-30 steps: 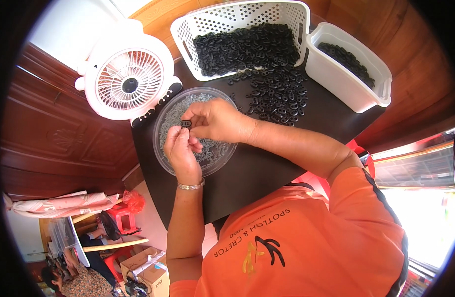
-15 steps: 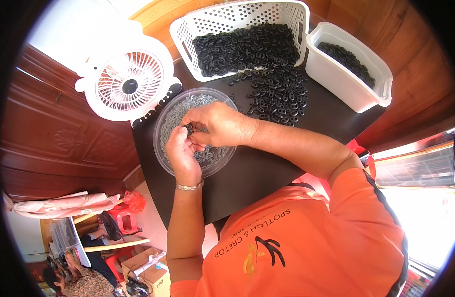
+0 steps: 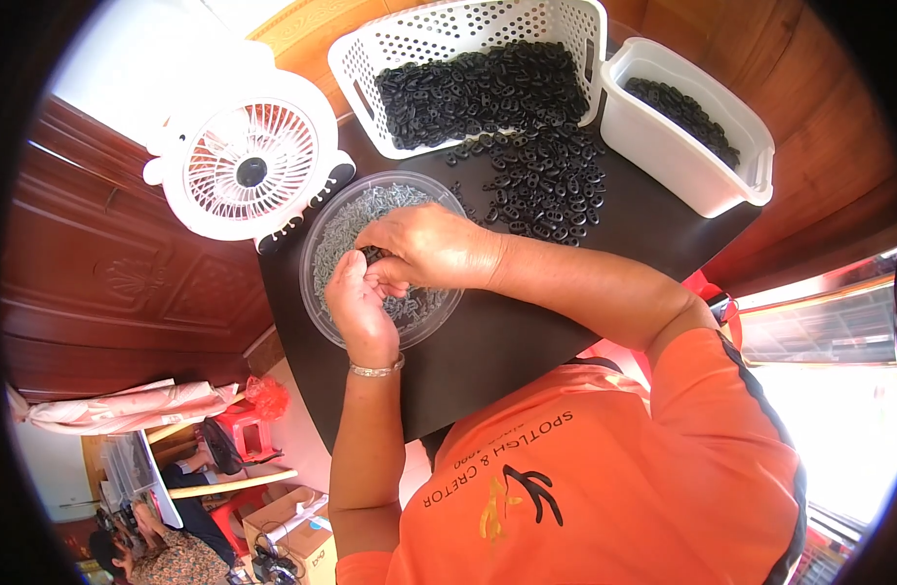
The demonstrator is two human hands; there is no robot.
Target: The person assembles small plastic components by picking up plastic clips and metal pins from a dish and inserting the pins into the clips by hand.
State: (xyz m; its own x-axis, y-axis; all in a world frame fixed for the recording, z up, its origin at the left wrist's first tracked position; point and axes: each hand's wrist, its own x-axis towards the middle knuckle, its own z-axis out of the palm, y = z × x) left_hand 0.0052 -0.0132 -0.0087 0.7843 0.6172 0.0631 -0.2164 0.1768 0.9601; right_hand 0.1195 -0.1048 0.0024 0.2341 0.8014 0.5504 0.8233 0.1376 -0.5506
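Note:
Over a round clear tub [image 3: 307, 249] heaped with small grey screw-like pieces [image 3: 356, 210], my two hands meet fingertip to fingertip. My left hand [image 3: 363, 304], a bracelet on its wrist, is closed with a small black oval piece [image 3: 373, 254] at its fingertips, mostly covered by the fingers. From the right reaches my right hand [image 3: 431, 246], its fingers pinched together against that same piece. Whatever else its fingertips hold is hidden. A spread of loose black oval pieces with holes [image 3: 546, 185] lies on the dark table beyond my right forearm.
A white perforated basket [image 3: 366, 102] of black pieces tips its load onto the table [image 3: 507, 327] at the back. Right of it stands a white bin [image 3: 663, 161] with more. A white fan [image 3: 249, 174] is at the left. A person [image 3: 166, 561] sits at lower left.
The right fingers have closed further over the black piece, so less of it shows. Both hands stay over the tub; the whole view has shifted slightly.

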